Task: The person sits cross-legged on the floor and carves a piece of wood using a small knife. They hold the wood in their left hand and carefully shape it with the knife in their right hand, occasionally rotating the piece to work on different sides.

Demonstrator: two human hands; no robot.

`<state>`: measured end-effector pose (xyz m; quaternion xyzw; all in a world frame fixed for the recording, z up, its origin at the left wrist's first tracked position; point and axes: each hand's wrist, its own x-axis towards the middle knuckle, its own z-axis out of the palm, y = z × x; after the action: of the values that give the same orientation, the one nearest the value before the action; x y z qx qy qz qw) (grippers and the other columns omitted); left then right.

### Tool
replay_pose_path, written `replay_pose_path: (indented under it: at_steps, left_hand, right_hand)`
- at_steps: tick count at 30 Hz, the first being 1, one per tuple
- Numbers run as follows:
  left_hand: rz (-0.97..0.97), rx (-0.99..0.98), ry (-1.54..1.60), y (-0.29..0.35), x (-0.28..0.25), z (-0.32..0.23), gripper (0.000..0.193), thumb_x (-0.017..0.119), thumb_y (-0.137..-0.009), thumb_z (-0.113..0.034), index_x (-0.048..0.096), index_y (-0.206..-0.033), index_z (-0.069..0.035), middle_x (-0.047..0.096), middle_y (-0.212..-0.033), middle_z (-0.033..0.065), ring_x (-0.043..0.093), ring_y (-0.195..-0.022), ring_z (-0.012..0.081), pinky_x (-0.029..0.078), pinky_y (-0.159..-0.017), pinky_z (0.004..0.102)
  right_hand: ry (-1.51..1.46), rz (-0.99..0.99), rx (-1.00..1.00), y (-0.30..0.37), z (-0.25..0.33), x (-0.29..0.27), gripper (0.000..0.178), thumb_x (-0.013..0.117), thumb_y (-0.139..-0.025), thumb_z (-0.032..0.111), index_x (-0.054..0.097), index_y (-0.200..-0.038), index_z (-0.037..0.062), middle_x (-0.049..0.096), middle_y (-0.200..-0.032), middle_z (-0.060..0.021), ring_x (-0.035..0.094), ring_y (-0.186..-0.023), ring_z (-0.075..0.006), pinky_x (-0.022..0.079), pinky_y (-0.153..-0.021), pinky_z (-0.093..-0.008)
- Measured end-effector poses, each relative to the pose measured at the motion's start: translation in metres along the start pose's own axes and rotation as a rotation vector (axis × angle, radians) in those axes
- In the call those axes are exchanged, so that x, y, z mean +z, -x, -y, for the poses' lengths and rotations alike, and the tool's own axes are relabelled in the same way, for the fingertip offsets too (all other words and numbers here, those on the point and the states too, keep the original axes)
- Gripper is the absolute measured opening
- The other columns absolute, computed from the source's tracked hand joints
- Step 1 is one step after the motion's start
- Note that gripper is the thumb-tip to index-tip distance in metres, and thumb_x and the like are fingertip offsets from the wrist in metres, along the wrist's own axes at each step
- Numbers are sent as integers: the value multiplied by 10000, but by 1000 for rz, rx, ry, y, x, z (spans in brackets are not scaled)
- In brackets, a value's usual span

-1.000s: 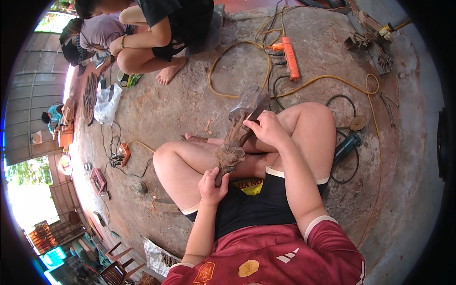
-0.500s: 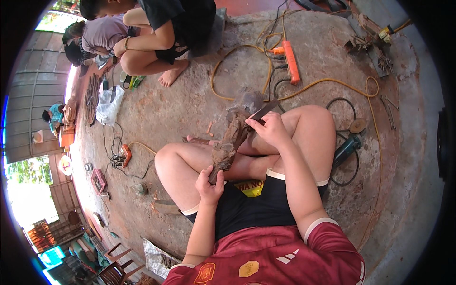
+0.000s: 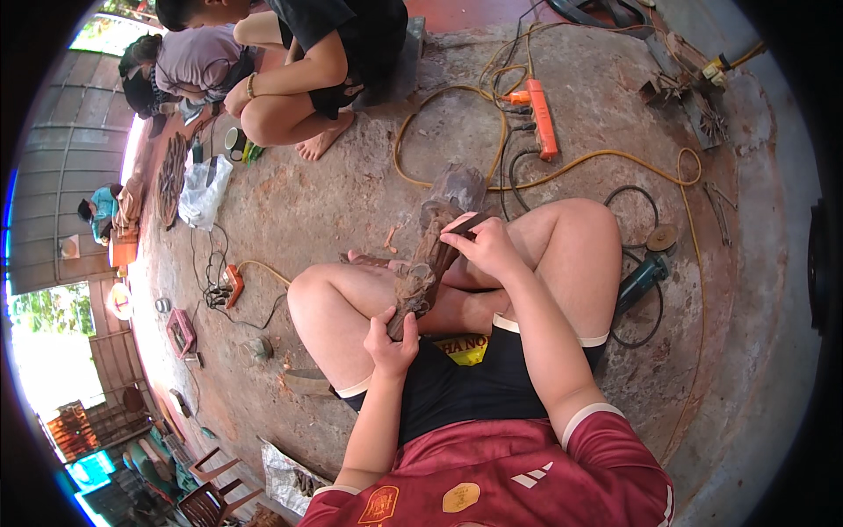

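Across my folded legs lies a brown carved wooden piece [image 3: 420, 285], long and knobbly, with its far end reaching toward a translucent plastic bag-like wrapping [image 3: 458, 187]. The near end is wrapped by the fingers and thumb of my left hand [image 3: 392, 344], which is closed on it. My right hand [image 3: 485, 246] pinches a dark flat strip [image 3: 465, 227] against the upper part of the carving. Whether that strip is a file or folded sandpaper I cannot tell. My right fingertips are close to the wood's surface.
An orange power strip [image 3: 541, 119] with yellow and black cords lies ahead. To my right is a dark green power tool [image 3: 643, 283]. Another person [image 3: 325, 70] squats at far left, beside a white plastic bag [image 3: 204, 193]. A smaller orange socket block [image 3: 232, 285] sits left.
My right hand has moved slightly left and toward me along the carving, with the dark strip drawn in and looking shorter. My left hand keeps its hold on the near end.
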<state>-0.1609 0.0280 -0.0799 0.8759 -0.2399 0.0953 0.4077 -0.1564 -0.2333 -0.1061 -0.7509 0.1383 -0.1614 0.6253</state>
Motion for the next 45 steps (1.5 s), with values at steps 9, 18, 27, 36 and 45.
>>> replay_pose_path:
  at_steps: [9, 18, 27, 36, 45]
  left_hand:
    - [0, 37, -12, -3, 0, -2, 271, 781, -848, -105, 628, -1007, 52, 695, -794, 169, 715, -703, 237, 561, -647, 321]
    - [-16, 30, 11, -7, 0, -5, 271, 787, -838, -107, 627, -994, 46, 690, -789, 163, 711, -697, 237, 558, -648, 324]
    - [-11, 18, 13, -4, 0, -2, 279, 790, -838, -112, 630, -1001, 49, 698, -809, 170, 718, -716, 240, 561, -660, 326]
    - [-21, 25, 15, -7, 0, -4, 280, 788, -835, -109, 630, -1005, 48, 697, -799, 168, 717, -713, 242, 560, -655, 325]
    - [-19, 22, 11, -4, 0, -2, 279, 790, -833, -121, 636, -996, 45, 698, -803, 172, 717, -715, 245, 563, -662, 328]
  right_hand:
    - [68, -9, -30, 2, -1, 0, 162, 772, -831, 177, 767, -899, 29, 742, -865, -152, 731, -803, -303, 562, -707, -371]
    - [27, -260, -210, 0, -7, 13, 144, 758, -855, 156, 762, -893, 16, 738, -798, -131, 718, -708, -281, 548, -650, -352]
    - [-29, -43, -81, 2, -7, 6, 190, 745, -862, 199, 758, -884, 12, 736, -848, -171, 735, -771, -294, 563, -689, -362]
    - [48, -199, -166, 4, -7, 14, 123, 749, -852, 140, 764, -891, 24, 741, -845, -151, 732, -792, -287, 560, -694, -354]
    - [-41, -75, -73, 5, -8, 10, 116, 766, -849, 125, 758, -874, 12, 744, -840, -144, 734, -777, -245, 554, -708, -331]
